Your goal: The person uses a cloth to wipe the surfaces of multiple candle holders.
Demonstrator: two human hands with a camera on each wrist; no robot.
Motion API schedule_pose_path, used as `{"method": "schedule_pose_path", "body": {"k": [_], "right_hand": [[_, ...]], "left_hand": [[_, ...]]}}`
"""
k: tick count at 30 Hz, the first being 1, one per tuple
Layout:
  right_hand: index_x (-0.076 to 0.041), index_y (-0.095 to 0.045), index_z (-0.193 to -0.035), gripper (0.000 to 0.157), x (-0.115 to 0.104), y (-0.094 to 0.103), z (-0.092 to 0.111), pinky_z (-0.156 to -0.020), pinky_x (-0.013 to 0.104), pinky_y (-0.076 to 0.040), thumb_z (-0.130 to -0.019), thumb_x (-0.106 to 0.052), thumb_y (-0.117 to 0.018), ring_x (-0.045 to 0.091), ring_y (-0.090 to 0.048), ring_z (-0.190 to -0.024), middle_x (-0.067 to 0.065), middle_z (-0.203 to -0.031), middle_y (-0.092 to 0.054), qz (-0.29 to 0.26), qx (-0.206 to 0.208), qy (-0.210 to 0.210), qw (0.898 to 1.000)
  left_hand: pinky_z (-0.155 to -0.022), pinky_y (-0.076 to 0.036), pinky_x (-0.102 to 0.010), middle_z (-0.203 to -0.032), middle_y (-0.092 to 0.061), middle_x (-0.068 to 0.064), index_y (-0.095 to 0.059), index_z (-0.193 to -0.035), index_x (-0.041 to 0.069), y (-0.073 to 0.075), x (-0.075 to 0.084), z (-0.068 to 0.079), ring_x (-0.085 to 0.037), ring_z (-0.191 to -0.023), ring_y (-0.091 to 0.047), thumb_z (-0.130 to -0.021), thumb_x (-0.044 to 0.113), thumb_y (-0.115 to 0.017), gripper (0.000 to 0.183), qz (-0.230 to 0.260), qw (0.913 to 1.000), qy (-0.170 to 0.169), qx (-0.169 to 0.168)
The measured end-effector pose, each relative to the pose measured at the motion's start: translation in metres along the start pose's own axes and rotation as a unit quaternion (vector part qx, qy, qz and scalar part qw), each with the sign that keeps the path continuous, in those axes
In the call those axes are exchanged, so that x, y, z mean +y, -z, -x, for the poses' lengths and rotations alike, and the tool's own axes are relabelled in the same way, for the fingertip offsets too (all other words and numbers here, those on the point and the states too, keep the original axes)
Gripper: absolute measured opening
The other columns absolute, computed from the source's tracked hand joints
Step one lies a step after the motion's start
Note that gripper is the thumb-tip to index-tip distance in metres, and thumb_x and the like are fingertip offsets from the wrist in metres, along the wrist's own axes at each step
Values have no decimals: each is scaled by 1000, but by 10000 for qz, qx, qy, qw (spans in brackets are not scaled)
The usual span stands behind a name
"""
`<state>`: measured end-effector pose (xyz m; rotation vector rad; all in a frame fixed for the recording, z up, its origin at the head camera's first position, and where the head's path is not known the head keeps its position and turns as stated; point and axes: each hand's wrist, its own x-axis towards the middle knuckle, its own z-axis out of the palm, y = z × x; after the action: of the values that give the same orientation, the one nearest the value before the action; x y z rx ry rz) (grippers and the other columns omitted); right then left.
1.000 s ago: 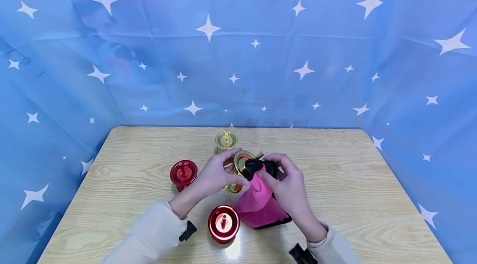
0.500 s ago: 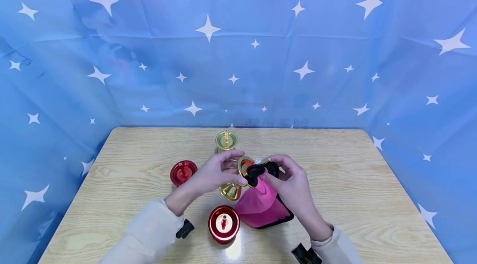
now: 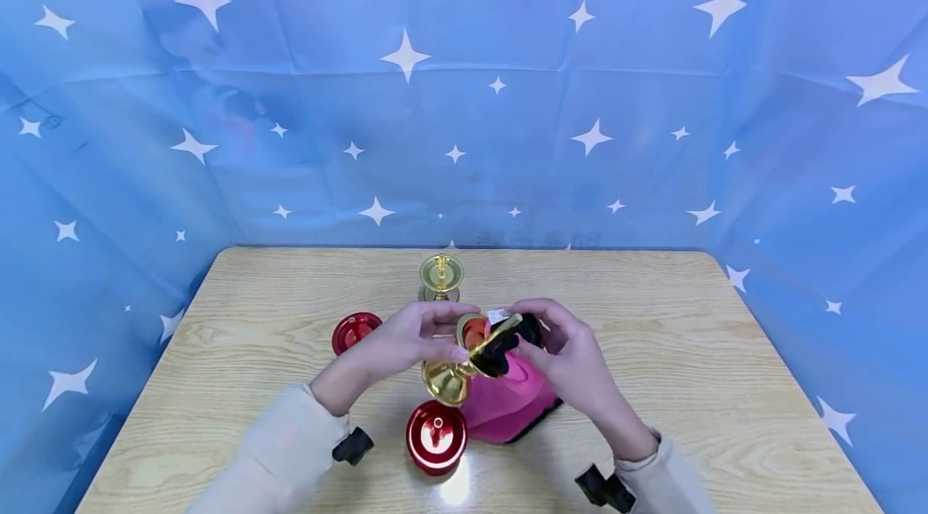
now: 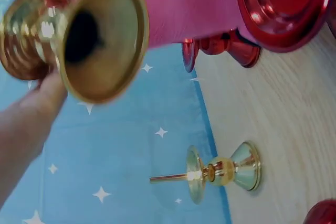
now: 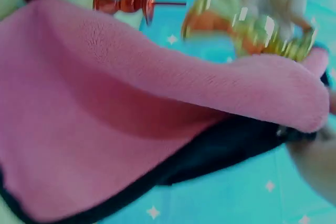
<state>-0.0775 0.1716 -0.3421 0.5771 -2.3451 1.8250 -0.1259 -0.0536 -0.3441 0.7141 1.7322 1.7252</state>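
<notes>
In the head view my left hand [image 3: 416, 337] holds a gold candle holder [image 3: 445, 383] tilted over. Its flared base points to the front left and its spike to the back right. In the left wrist view the hollow underside of this candle holder [image 4: 113, 40] faces the camera, blurred. My right hand [image 3: 569, 349] pinches a pink cloth [image 3: 507, 409] with a black edge, bunched against the candle holder's dish. Most of the cloth hangs down toward the table, spread wide in the right wrist view [image 5: 115, 72]. The bunched folds partly hide the dish.
Another gold candle holder [image 3: 441, 272] stands upright behind my hands. One red candle holder [image 3: 437, 437] stands in front, close to the cloth. Another red one [image 3: 354, 330] is left, partly behind my left wrist. A blue star-patterned curtain [image 3: 464, 95] surrounds the wooden table [image 3: 689, 385].
The held gold candle holder has turned, its base swinging toward the front and its spike coming into view. My left hand has shifted slightly left; the cloth stays bunched in my right fingers.
</notes>
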Motion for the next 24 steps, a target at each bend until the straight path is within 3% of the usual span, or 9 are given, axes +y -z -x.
{"method": "schedule_pose_path", "body": {"k": [4,7,10,13,18,20,24], "right_hand": [[3,-55,-112,40,4,8,-8,-48,25,-48,-77,22,-56,13,-55,-68,20,-112,-55,-143,-859,929,9919],[3,-56,-110,39,5,9,-11,-47,26,-47,-76,22,-56,12,-54,-67,20,-111,-55,-103,-938,1164,9887],[2,-57,-108,36,3,10,-10,-55,26,-51,-77,18,-60,12,-58,-73,18,-107,-57,176,-680,996,9925],[2,-58,-107,35,1,13,-8,-68,26,-54,-76,15,-64,14,-61,-87,17,-105,-58,312,-186,671,9971],[5,-59,-106,36,1,20,-5,-77,24,-52,-73,20,-63,12,-60,-95,17,-104,-58,124,702,312,9970],[6,-59,-105,37,3,19,-4,-76,24,-52,-72,21,-63,12,-59,-96,18,-104,-58,102,738,386,9965],[6,-59,-106,38,8,8,-2,-74,25,-53,-72,21,-63,13,-58,-95,20,-106,-58,56,435,534,9976]], "left_hand": [[-94,-43,-33,-123,-53,-21,-39,-132,-10,5,-1,1,-23,-111,-53,-83,13,-67,61,312,9980,-52,-549],[-94,-43,-34,-124,-52,-21,-39,-132,-9,5,-1,0,-25,-113,-52,-82,13,-68,62,378,9979,-57,-530],[-92,-44,-33,-126,-51,-19,-38,-134,-6,4,1,1,-26,-115,-50,-83,12,-67,61,302,9994,-33,-167],[-91,-45,-33,-127,-50,-17,-37,-135,-3,5,1,1,-26,-116,-49,-83,14,-68,63,158,9990,-92,419],[-95,-42,-31,-128,-48,-18,-36,-135,-2,12,3,-1,-26,-118,-47,-87,18,-64,60,157,9908,-141,1340],[-95,-42,-31,-125,-48,-18,-36,-135,-3,14,4,-3,-25,-115,-49,-89,17,-61,56,283,9875,-90,1547],[-92,-45,-32,-115,-48,-18,-36,-133,-7,10,5,-9,-21,-103,-53,-91,11,-56,49,798,9816,20,1735]]}}
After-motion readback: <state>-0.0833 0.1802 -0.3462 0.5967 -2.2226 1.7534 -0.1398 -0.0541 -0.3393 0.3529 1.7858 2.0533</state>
